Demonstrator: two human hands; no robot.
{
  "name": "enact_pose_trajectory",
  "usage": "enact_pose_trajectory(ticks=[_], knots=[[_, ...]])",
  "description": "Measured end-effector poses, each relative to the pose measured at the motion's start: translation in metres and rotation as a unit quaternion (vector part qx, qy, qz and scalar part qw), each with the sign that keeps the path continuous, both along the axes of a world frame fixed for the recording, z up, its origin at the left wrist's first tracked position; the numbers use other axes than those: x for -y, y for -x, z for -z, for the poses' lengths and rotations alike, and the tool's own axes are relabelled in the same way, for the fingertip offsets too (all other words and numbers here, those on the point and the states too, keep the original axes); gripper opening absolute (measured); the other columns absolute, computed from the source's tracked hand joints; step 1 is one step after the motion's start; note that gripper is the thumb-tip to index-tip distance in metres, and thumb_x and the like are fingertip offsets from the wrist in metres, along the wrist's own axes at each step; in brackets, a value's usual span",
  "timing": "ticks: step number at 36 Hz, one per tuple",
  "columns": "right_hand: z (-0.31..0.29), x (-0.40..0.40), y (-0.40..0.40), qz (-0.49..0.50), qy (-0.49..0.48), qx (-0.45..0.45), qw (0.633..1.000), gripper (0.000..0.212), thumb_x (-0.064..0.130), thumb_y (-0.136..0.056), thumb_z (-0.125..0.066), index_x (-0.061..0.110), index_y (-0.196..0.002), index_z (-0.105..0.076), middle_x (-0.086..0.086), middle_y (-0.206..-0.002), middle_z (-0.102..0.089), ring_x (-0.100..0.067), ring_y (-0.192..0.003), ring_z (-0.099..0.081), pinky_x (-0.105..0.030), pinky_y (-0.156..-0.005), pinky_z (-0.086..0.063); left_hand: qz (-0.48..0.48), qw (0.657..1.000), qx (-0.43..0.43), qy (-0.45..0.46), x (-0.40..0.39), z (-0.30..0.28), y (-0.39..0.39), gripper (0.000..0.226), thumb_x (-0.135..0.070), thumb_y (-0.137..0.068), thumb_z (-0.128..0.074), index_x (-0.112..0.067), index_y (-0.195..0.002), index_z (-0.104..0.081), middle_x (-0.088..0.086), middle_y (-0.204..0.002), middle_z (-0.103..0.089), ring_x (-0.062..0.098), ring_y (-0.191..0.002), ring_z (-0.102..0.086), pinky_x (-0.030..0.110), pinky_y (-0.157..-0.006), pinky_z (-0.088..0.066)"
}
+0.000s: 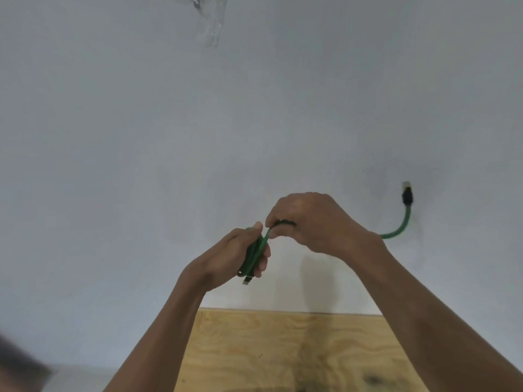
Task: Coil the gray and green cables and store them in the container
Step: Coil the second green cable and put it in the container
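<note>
Between both hands (pixel 283 239), the green cable (pixel 256 251), partly coiled.

Both hands are above the counter (pixel 113 137), inward of its near edge. The left hand (pixel 235 256) holds a bundle of cable (pixel 254 250) loops, one plug (pixel 246 280) hanging below the fist. The right hand (pixel 308 222) is just right of it, touching the cable. The cable's free end (pixel 407 195) lies on the counter well to the right. A clear object (pixel 210 21) lies at the far edge.
</note>
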State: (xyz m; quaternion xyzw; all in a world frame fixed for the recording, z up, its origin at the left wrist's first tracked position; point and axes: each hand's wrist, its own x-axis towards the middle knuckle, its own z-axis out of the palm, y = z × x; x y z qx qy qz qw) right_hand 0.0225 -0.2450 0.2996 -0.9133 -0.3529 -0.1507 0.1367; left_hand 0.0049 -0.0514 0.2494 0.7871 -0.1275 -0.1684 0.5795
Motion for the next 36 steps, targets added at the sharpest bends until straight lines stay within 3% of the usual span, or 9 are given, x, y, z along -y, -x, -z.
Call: enact_pose_trajectory(ticks=[4,9,12,15,19,23,27,31,36], knots=[[0.019,0.005,-0.023,-0.030,-0.115,0.071,0.990,0.016,0.043,-0.085,-0.068,0.033,-0.095,-0.077,0.015,-0.083,-0.073,-0.011,-0.076,-0.063,-0.028,-0.059,-0.046,0.021,0.991,-0.069,0.109,0.004,0.000,0.007,0.060,-0.049,-0.105,-0.030,-0.005,-0.077,-0.060,0.014,-0.062,-0.055,0.027,-0.059,-0.050,0.037,-0.065,-0.048],[0.043,-0.001,-0.034,-0.059,-0.385,-0.144,0.910,0.014,0.013,-0.085,-0.075,0.016,-0.098,-0.079,0.001,-0.087,-0.076,-0.015,-0.078,-0.066,-0.025,-0.072,-0.049,0.049,0.962,-0.104,0.246,0.019,-0.006,0.012,0.057,-0.047,-0.105,-0.033,-0.005,-0.075,-0.056,0.012,-0.058,-0.045,0.025,-0.053,-0.044,0.036,-0.061,-0.045],[0.063,-0.014,-0.028,-0.081,-0.493,-0.220,0.838,0.024,0.006,-0.087,-0.063,0.023,-0.088,-0.080,0.004,-0.068,-0.072,-0.020,-0.061,-0.063,-0.030,-0.062,-0.051,0.042,0.949,-0.094,0.297,0.029,-0.012,0.009,0.055,-0.051,-0.101,-0.037,-0.007,-0.075,-0.057,0.010,-0.058,-0.045,0.024,-0.053,-0.044,0.035,-0.061,-0.046],[0.076,-0.024,-0.018,-0.019,-0.483,-0.286,0.827,0.051,-0.001,-0.095,-0.041,0.015,-0.054,-0.067,-0.002,-0.040,-0.052,-0.012,-0.030,-0.049,-0.017,-0.032,-0.040,0.028,0.948,-0.063,0.312,0.037,-0.017,0.004,0.052,-0.049,-0.100,-0.040,-0.006,-0.079,-0.059,0.011,-0.061,-0.049,0.025,-0.057,-0.047,0.036,-0.064,-0.048],[0.102,-0.042,-0.002,0.053,-0.531,-0.324,0.781,0.046,-0.014,-0.092,-0.043,0.012,-0.055,-0.053,0.006,-0.044,-0.048,-0.008,-0.037,-0.042,-0.021,-0.038,-0.033,0.001,0.938,-0.038,0.343,0.036,-0.021,-0.002,0.041,-0.042,-0.099,-0.046,-0.006,-0.083,-0.059,0.009,-0.064,-0.050,0.023,-0.059,-0.049,0.037,-0.068,-0.047],[0.117,-0.048,0.017,0.072,-0.510,-0.317,0.796,0.030,0.022,-0.101,-0.053,0.017,-0.075,-0.066,0.010,-0.051,-0.053,-0.009,-0.043,-0.038,-0.024,-0.045,-0.032,-0.032,0.948,0.019,0.315,0.026,-0.028,-0.012,0.032,-0.036,-0.097,-0.050,-0.008,-0.084,-0.057,0.007,-0.066,-0.050,0.021,-0.063,-0.049,0.036,-0.071,-0.047],[0.114,-0.051,0.032,0.033,-0.486,-0.321,0.812,0.026,0.022,-0.102,-0.052,0.021,-0.123,-0.067,0.010,-0.066,-0.060,-0.009,-0.047,-0.037,-0.022,-0.045,-0.034,-0.066,0.961,0.083,0.257,0.019,-0.026,-0.022,0.034,-0.038,-0.099,-0.049,-0.008,-0.085,-0.057,0.006,-0.068,-0.052,0.022,-0.066,-0.050,0.040,-0.078,-0.048],[0.097,-0.045,0.038,0.042,-0.416,-0.328,0.847,0.029,0.015,-0.100,-0.052,0.020,-0.126,-0.064,0.011,-0.080,-0.070,-0.012,-0.051,-0.045,-0.025,-0.049,-0.041,-0.094,0.977,0.159,0.104,0.013,-0.018,-0.023,0.046,-0.038,-0.106,-0.041,0.000,-0.088,-0.059,0.007,-0.071,-0.058,0.021,-0.071,-0.056,0.054,-0.083,-0.052],[0.057,-0.018,0.037,-0.016,-0.409,-0.467,0.784,0.029,-0.006,-0.091,-0.052,0.013,-0.109,-0.065,-0.002,-0.086,-0.071,-0.014,-0.053,-0.047,-0.027,-0.049,-0.046,-0.105,0.976,0.192,0.011,0.007,-0.016,-0.022,0.051,-0.040,-0.105,-0.041,0.004,-0.086,-0.061,0.009,-0.072,-0.063,0.019,-0.067,-0.058,0.039,-0.069,-0.050]])
